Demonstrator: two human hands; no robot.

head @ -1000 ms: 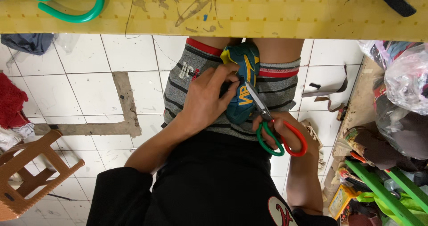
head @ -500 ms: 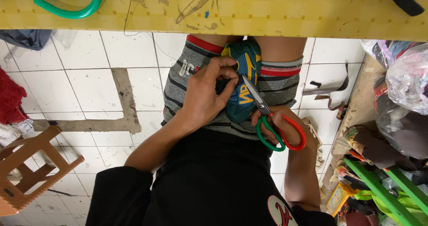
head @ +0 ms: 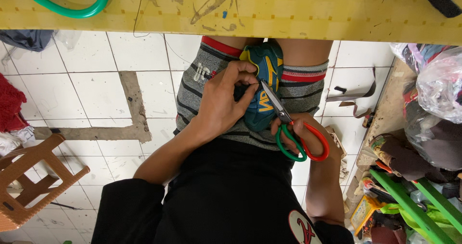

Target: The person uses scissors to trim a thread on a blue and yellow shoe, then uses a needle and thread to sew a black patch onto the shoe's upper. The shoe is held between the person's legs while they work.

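Head view: the left hand [head: 219, 104] pinches a blue-and-yellow shoe piece [head: 263, 87] on the lap, at 12 o'clock of the right hand [head: 301, 131], whose fingers grip the scissors [head: 288, 126]. The blades lie near the pinching fingertips and could nick them. The yellow tabletop [head: 288, 8] hides the knees; blade opening is unclear.

A yellow table edge [head: 288, 13] runs along the top, with a green hook [head: 72, 6] on it. A brown plastic stool [head: 29, 176] stands on the white tiled floor [head: 96, 95]; green bars [head: 409, 200] and plastic bags [head: 440, 80] sit at the right.
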